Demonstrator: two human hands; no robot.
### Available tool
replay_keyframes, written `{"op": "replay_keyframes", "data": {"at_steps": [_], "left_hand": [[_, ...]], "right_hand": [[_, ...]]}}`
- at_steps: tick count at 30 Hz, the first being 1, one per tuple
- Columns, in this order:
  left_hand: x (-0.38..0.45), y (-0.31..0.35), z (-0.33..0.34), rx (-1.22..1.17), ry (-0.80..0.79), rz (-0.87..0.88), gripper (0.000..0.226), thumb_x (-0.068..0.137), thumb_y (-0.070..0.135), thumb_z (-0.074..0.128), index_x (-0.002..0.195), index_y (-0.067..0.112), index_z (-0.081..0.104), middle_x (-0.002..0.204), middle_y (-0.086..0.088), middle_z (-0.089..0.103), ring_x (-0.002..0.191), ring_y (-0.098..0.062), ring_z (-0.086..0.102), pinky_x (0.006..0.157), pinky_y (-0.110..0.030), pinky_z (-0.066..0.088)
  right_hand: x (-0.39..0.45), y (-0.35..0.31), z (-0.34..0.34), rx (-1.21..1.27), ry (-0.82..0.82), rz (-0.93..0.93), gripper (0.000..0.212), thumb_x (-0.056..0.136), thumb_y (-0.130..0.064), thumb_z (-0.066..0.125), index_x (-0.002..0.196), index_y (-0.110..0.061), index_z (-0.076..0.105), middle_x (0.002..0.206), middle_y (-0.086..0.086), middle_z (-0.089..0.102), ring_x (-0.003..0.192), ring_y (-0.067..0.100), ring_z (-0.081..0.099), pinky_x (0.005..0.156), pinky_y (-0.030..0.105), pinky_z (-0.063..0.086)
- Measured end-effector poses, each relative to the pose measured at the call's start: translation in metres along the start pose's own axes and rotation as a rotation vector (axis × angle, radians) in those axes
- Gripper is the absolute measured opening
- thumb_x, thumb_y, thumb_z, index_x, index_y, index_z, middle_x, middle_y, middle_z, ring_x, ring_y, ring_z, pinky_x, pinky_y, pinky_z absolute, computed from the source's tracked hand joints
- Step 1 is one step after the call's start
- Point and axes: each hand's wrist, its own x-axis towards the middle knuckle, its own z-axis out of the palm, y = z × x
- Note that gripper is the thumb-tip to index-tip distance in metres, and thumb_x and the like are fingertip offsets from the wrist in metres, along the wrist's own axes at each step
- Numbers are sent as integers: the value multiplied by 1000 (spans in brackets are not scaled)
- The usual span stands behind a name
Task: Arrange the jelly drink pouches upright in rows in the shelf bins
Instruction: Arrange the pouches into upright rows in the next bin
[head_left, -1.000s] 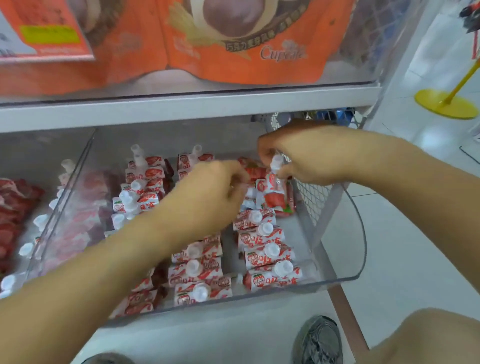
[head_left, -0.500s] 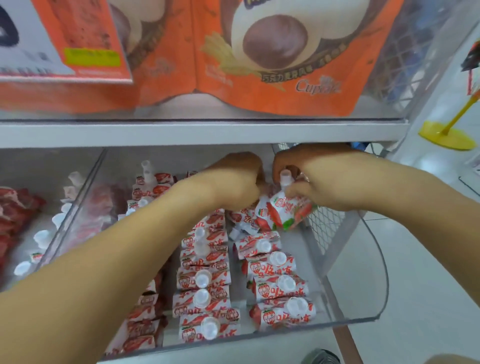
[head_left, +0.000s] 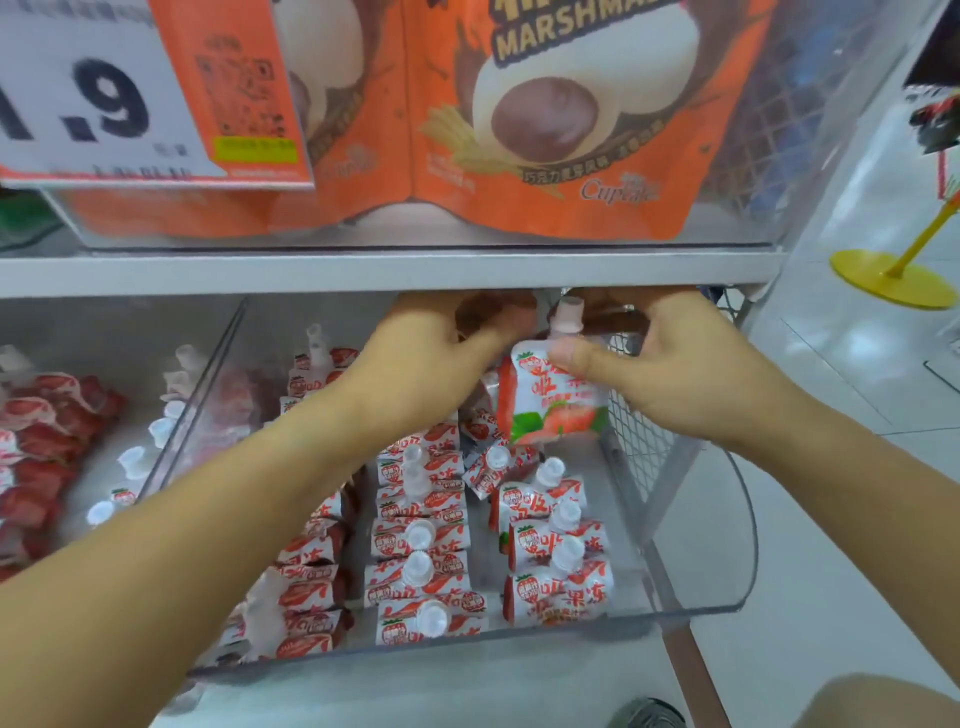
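Above the fingers we see orange marshmallow snack bags standing behind a clear front on the upper shelf, and up to their left a white price card reading "1.9" overlaps an orange label. Far to the right of the fingers we see a yellow stand base on the pale tiled floor. Below them, at the bottom edge, we make out a grey shoe.

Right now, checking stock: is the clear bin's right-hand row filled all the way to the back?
No, the right hand holds a pouch lifted above the right-hand row at its back.
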Motion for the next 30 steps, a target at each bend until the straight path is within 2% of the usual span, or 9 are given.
{"op": "replay_keyframes", "data": {"at_steps": [4,7,10,15,17,19,22,24,30], "left_hand": [[-17,12,-13,-102,-3,-105,29,97,36,51,100,15,69,84,12,72,79,4,65,75,-17,51],[-38,19,-30,-134,-73,-134,44,97,42,52,90,2,71,57,4,62,52,-2,51,53,-18,43],[-58,18,-44,-111,-122,-77,27,80,46,72,90,20,74,80,-1,74,72,-10,66,67,-32,53],[-74,10,-67,-98,-18,-145,24,69,38,69,85,21,74,78,9,75,68,-2,67,67,-21,54],[-79,7,-78,-48,-23,-153,21,71,39,67,85,24,72,79,10,75,70,-8,70,70,-28,56],[-83,6,-83,-23,-32,-160,19,71,39,67,84,26,72,79,10,74,73,-14,71,72,-38,57],[-86,7,-82,-22,-27,-150,18,69,41,69,82,30,73,77,11,74,73,-12,71,74,-43,57],[-87,7,-82,-29,-23,-153,20,67,43,69,85,35,72,76,12,74,73,-11,71,75,-44,57],[-87,3,-84,-28,-3,-153,25,65,45,69,90,41,70,75,19,73,71,-2,70,74,-40,57]], "right_hand": [[-11,-18,12,241,-49,-27,21,90,-13,70,109,-7,66,105,3,73,97,10,70,89,32,57],[-14,-33,25,296,7,-17,20,83,-20,77,97,-9,67,88,0,71,81,7,69,80,31,58],[-15,-44,37,356,12,-12,27,68,-24,85,84,-13,67,78,-3,70,69,8,64,68,24,56],[0,-39,33,599,-244,178,10,93,-9,65,101,-5,68,98,6,72,88,18,68,70,18,55],[24,-17,27,71,-123,181,10,96,-13,63,104,-11,69,103,2,72,96,17,67,75,16,53],[47,-2,26,-328,-163,94,12,92,-14,66,103,-16,70,99,-6,70,97,12,64,87,21,52],[69,-1,42,-444,-494,-47,36,77,-17,82,109,-26,70,107,-10,66,100,8,60,83,16,50],[79,4,58,-649,-678,-133,50,73,-22,86,119,-25,68,123,-5,61,111,14,58,90,23,48],[89,25,81,-693,-824,-123,31,78,-21,82,106,-25,70,104,-11,58,96,17,58,78,27,48]]}}
